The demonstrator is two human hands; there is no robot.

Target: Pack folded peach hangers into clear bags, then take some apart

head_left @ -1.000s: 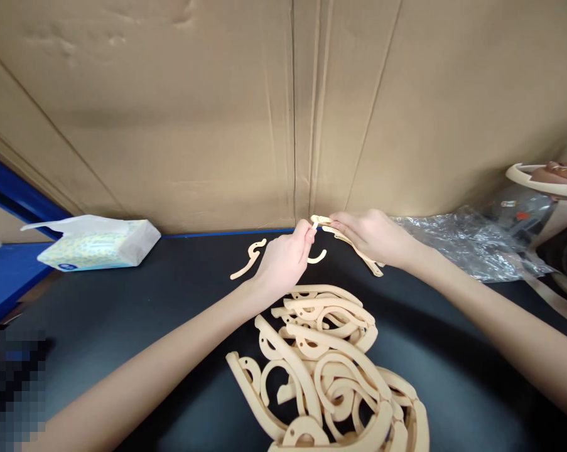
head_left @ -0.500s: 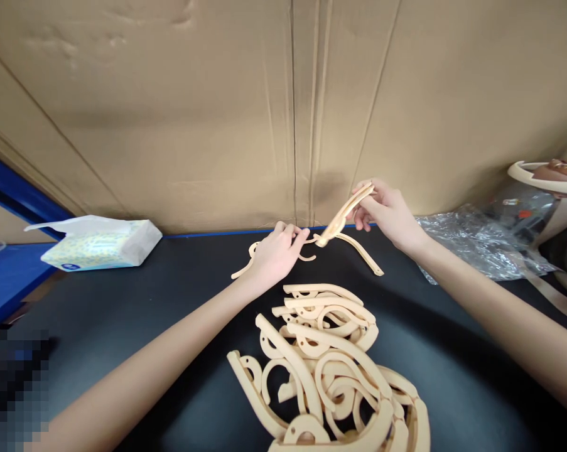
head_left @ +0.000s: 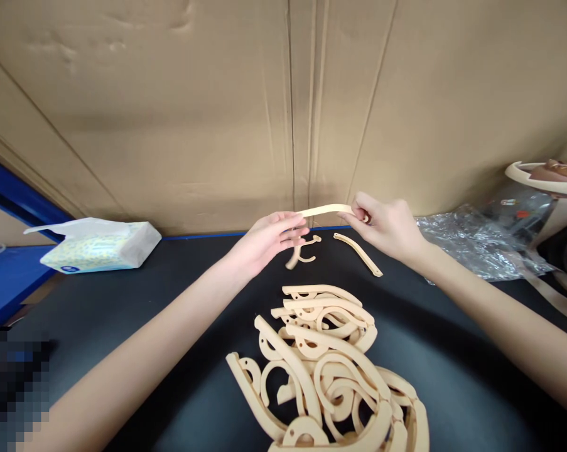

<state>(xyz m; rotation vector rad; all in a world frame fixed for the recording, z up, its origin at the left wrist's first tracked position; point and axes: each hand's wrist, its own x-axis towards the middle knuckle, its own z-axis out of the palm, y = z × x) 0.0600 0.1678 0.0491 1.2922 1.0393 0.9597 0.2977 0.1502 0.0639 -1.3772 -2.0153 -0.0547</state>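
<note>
Between my two hands, above the back of the black table, is a curved beige plastic hanger arm (head_left: 328, 208). My left hand (head_left: 274, 238) has its thumb and index finger closed on the left end, the other fingers apart. My right hand (head_left: 384, 226) is closed round the right end, with its fingers hiding part of it. Just beyond my left fingers is a thin beige hook piece (head_left: 306, 258), partly covered by the hand. Another loose hanger arm (head_left: 358, 254) lies on the table below my right hand.
Several beige folding hangers (head_left: 334, 351) lie piled at the front middle of the black table (head_left: 123, 326). A tissue pack (head_left: 102, 245) sits at the left, crumpled clear plastic (head_left: 476, 242) at the right. Cardboard (head_left: 193, 125) stands upright along the back edge.
My left hand has risen from the table and taken the left end of the hanger arm. The arm has turned from steeply tilted to nearly level in my right hand.
</note>
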